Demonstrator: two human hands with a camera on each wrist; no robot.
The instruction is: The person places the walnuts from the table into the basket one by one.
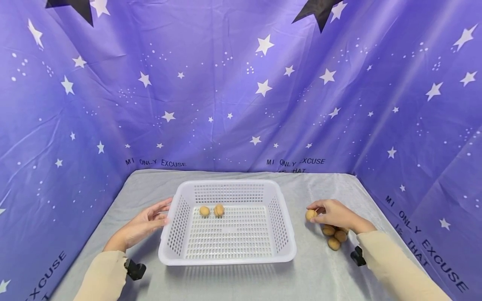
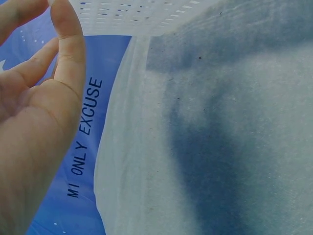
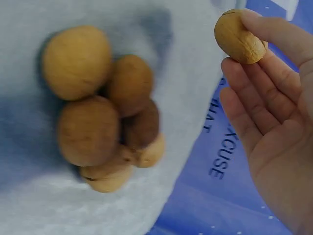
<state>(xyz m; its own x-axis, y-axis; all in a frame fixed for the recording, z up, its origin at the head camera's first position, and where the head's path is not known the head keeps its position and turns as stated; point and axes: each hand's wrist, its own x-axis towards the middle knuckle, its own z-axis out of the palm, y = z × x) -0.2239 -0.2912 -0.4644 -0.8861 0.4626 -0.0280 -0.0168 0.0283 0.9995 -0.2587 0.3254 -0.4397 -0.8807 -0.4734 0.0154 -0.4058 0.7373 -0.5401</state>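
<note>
A white plastic basket with slotted walls stands on the cloth-covered table. Two walnuts, one beside the other, lie on its floor toward the back left. At the basket's left side, my left hand has its fingers extended and its fingertips at the rim. To the right of the basket, my right hand pinches a walnut between thumb and fingers, held above the cloth. Several more walnuts sit in a cluster on the cloth, partly beneath that hand in the head view.
Grey cloth covers the table. Purple star-printed curtains enclose it at the back and on both sides. A black wrist device is worn on the left sleeve, and another on the right.
</note>
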